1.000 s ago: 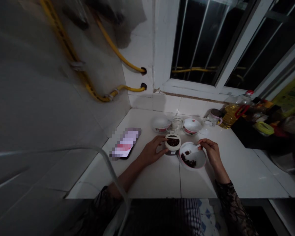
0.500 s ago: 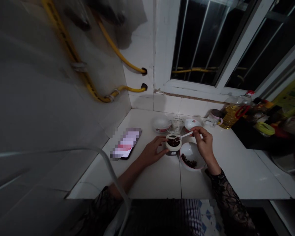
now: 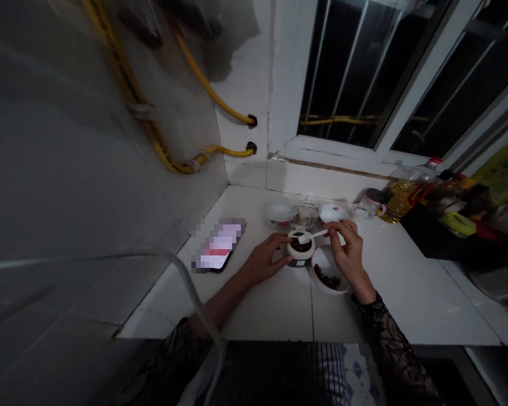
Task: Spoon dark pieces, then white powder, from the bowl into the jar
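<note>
My left hand (image 3: 265, 260) is wrapped round the side of a small white-rimmed jar (image 3: 300, 250) with dark bits inside. My right hand (image 3: 346, 252) pinches the handle of a small white spoon (image 3: 312, 235), whose bowl sits over the jar's mouth. Just right of the jar stands a white bowl (image 3: 327, 274) holding dark dried pieces, partly hidden by my right hand.
A phone (image 3: 219, 246) lies on the white counter (image 3: 406, 293) to the left. Two white bowls (image 3: 279, 211) and a glass cup (image 3: 305, 215) stand behind the jar. An oil bottle (image 3: 404, 192) and cluttered items fill the right side. Yellow pipes (image 3: 203, 90) run up the wall.
My right hand lifted the spoon out of the bowl and carried it left to the jar's mouth. The left hand stayed on the jar.
</note>
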